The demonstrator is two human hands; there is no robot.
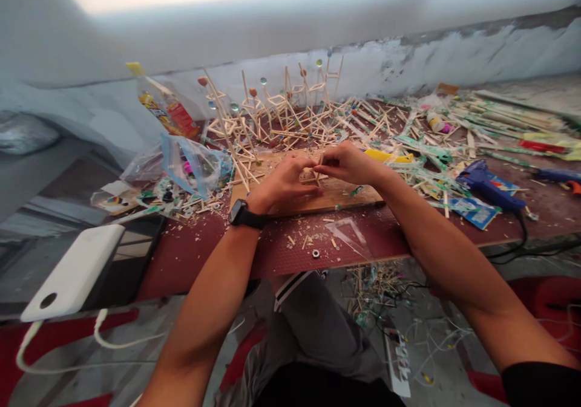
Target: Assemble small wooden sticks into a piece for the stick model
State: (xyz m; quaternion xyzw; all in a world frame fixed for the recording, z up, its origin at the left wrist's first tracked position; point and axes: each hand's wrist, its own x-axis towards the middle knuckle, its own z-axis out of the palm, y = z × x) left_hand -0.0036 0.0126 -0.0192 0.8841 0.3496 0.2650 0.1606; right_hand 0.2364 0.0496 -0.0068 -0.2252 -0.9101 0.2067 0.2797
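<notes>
Right now both hands meet over a wooden board (336, 198) lying on the red table (204, 256). The left hand (284, 183), a black watch (242, 214) on its wrist, and the right hand (349, 164) are closed narrowly around a small assembly of thin wooden sticks (319, 171), fingertips pinching it from either side just above the board. How many sticks it has, or whether glue is wet on it, cannot be told.

Just beyond the hands, on the far side, stands a crowd of finished stick frames (281, 113) topped with coloured beads. To the right lie a blue glue gun (488, 183) with its cord running off the near edge, and a litter of sticks and green wrappers. To the left sit a clear plastic bag (190, 165) and, nearer, a white power bank (75, 271).

The likely hazards are these: the sticks look slender, so too firm a pinch could snap one or twist a joint apart. The frames stand close behind the knuckles, and a forward slip of either hand could topple them. A loose nut (315, 253) and chips near the table edge could roll off if an elbow brushes them.
</notes>
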